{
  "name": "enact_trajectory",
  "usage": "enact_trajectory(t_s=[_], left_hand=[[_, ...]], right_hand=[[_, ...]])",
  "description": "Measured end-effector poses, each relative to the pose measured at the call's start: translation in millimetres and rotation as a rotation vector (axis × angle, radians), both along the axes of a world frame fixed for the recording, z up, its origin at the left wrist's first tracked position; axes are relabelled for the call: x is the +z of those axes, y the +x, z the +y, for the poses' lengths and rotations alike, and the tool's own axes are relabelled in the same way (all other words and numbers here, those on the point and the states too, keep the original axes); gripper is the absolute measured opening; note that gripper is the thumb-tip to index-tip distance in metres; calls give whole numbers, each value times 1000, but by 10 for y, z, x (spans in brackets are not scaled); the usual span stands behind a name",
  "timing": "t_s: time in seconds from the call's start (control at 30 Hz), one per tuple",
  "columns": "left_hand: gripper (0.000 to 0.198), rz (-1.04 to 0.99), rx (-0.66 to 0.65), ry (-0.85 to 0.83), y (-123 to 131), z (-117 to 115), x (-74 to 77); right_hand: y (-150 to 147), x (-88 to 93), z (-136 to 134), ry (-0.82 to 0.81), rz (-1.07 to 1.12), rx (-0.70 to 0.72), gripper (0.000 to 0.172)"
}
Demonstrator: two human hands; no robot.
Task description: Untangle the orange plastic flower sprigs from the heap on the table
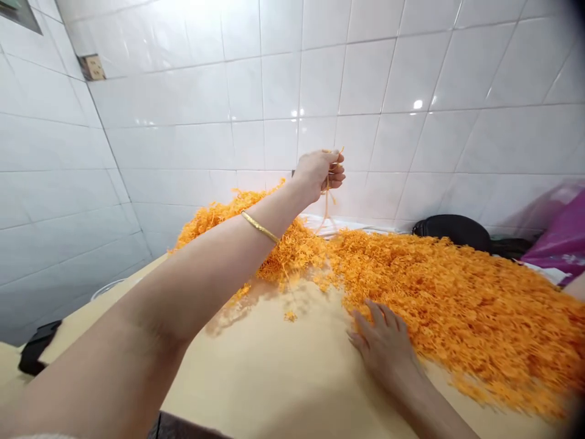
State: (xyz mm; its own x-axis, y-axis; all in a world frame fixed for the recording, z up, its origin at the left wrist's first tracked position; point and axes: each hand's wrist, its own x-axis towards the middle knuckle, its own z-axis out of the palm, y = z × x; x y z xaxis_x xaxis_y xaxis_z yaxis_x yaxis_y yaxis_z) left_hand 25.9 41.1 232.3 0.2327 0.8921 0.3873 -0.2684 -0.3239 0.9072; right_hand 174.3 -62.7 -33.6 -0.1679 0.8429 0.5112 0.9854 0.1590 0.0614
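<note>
L hand (pixel 317 174) hides most of the orange strands (pixel 327 201) in its grip; orange pile (pixel 457 305) cut off at R edge; pink bag (pixel 562 238) blurred, cut off too.

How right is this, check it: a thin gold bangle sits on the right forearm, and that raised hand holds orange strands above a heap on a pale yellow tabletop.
Wrong arm: the head view shows the thin gold bangle on the left forearm, its raised left hand holding orange strands above the heap on the pale yellow tabletop.

The head view looks forward and down from close above the table (pixel 256 366), facing the tiled wall (pixel 365 79), its corner (pixel 109 146) at upper left of the frame.
</note>
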Motion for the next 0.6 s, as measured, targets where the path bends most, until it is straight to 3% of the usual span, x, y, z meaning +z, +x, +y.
enact_trajectory(t_s=[0.13, 0.27, 0.47, 0.6], left_hand=[[10, -8, 26, 68, 131, -54, 248], [14, 31, -29, 119, 226, -212, 330], [16, 71, -159, 98, 221, -456, 159], [14, 72, -254, 80, 166, -669, -92]], right_hand=[[-108, 126, -33, -1, 321, 116, 29], [-211, 276, -78, -63, 793, 212, 29], [-229, 501, -168, -372, 1647, 283, 37], [-296, 584, -268, -681, 2187, 555, 52]])
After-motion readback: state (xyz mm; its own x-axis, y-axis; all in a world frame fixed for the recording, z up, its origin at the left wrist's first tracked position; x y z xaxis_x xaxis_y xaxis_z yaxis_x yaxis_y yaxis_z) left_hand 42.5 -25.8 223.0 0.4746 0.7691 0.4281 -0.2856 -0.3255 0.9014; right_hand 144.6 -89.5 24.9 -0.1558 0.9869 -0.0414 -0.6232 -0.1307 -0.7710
